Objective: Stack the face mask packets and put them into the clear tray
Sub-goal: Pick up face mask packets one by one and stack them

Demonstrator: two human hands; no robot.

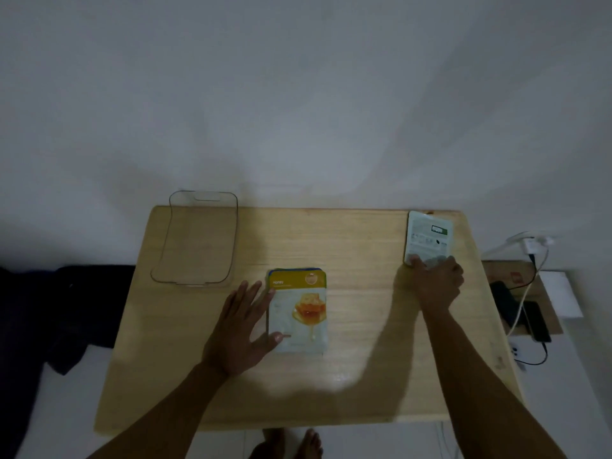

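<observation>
A stack of face mask packets [299, 309] lies at the middle of the wooden table [347, 376], a yellow honey packet on top with blue edges showing beneath. My left hand [240, 329] rests flat with spread fingers against the stack's left edge, thumb touching its lower left corner. A pale green packet [429, 235] lies back side up at the far right corner. My right hand [435, 279] grips its near edge, fingers on top. The clear tray [172, 270] stands empty at the far left of the table.
Behind the table rises a white wall. A dark cloth [76, 309] lies on the floor to the left. To the right are a cardboard box [506, 273], dark phones [536, 323], cables and a wall charger [530, 243]. My bare feet [291, 445] show below the table's front edge.
</observation>
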